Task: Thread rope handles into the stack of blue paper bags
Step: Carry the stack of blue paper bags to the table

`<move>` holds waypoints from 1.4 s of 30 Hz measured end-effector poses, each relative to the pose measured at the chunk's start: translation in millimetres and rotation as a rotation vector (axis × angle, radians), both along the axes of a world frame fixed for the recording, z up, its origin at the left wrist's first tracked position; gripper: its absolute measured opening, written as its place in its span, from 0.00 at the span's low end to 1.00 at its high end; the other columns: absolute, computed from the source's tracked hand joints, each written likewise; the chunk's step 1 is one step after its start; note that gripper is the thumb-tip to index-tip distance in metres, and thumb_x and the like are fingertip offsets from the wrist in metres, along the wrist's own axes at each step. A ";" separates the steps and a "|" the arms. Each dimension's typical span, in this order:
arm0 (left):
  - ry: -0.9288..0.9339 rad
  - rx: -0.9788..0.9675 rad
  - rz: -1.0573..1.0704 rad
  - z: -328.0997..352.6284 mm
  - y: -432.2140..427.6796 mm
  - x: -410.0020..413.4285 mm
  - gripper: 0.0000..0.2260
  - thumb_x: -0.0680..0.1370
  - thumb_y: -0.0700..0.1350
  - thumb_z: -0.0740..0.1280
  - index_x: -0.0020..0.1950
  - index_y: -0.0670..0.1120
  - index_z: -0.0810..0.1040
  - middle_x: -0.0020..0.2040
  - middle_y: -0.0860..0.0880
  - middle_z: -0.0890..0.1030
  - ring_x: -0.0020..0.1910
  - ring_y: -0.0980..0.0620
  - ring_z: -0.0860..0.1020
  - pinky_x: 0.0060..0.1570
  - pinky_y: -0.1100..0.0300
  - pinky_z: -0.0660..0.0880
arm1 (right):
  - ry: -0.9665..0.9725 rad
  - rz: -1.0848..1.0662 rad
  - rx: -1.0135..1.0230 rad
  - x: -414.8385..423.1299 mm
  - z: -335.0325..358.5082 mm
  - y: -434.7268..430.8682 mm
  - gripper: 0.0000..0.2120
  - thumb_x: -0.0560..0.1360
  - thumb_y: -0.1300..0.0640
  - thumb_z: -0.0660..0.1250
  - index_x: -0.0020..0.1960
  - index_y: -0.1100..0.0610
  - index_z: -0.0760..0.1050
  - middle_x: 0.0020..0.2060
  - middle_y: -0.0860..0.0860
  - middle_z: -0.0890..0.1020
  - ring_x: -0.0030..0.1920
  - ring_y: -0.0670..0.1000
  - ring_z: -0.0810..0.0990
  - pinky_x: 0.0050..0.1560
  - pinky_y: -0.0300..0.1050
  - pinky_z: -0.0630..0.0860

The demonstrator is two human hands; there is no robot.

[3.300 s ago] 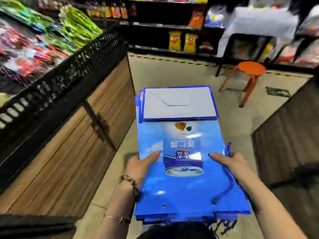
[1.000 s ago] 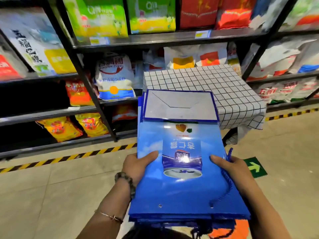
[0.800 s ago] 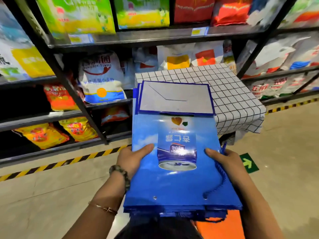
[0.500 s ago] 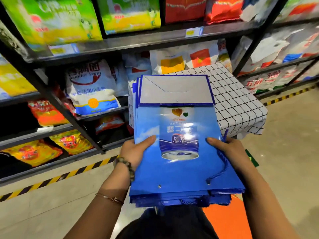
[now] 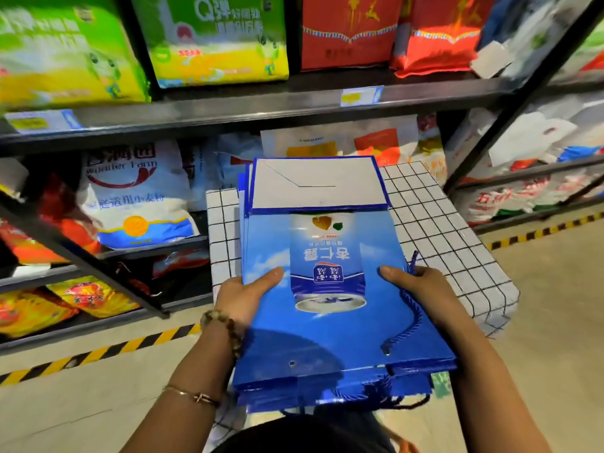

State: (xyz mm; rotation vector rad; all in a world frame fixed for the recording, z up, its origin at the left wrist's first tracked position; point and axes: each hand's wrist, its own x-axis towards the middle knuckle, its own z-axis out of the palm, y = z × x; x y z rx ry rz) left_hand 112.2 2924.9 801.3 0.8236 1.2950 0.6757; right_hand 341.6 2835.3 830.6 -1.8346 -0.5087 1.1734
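Left of the stack: left hand (image 5: 248, 295) grip holds the stack of blue paper bags (image 5: 327, 335), thumb on top, above the checked desk (image 5: 441, 230).
Left hole (image 5: 292, 363): empty on the top bag; threading left to do.
Right hole (image 5: 387, 349): rope handle (image 5: 412, 317) end through.
Right hand (image 5: 421, 289): grip holds the other edge, rope beneath.
Lower bags (image 5: 294, 392): cords (image 5: 376, 395) hang out; probably threaded.

Bright overhead light, blurred, distorted edges.
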 end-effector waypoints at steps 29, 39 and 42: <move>0.319 -0.062 0.172 -59.1 55.3 88.9 0.01 0.74 0.42 0.68 0.42 0.47 0.78 0.26 0.58 0.81 0.26 0.61 0.79 0.24 0.72 0.72 | 0.187 0.324 -0.162 106.2 -96.1 123.9 0.11 0.67 0.55 0.73 0.47 0.59 0.79 0.40 0.54 0.85 0.36 0.53 0.84 0.34 0.43 0.79; 0.381 0.258 0.014 -98.3 54.4 70.8 0.04 0.74 0.42 0.68 0.47 0.50 0.79 0.34 0.63 0.82 0.34 0.66 0.80 0.30 0.76 0.71 | 0.067 0.381 -0.079 98.7 -113.5 126.8 0.05 0.70 0.59 0.70 0.38 0.59 0.77 0.22 0.46 0.81 0.22 0.43 0.78 0.19 0.31 0.69; 0.294 0.333 0.027 -102.6 51.1 73.1 0.06 0.75 0.38 0.66 0.49 0.46 0.79 0.27 0.60 0.80 0.25 0.66 0.77 0.25 0.77 0.68 | -0.005 0.421 -0.021 103.4 -120.1 126.5 0.08 0.71 0.57 0.68 0.35 0.60 0.76 0.16 0.44 0.76 0.17 0.39 0.73 0.17 0.29 0.66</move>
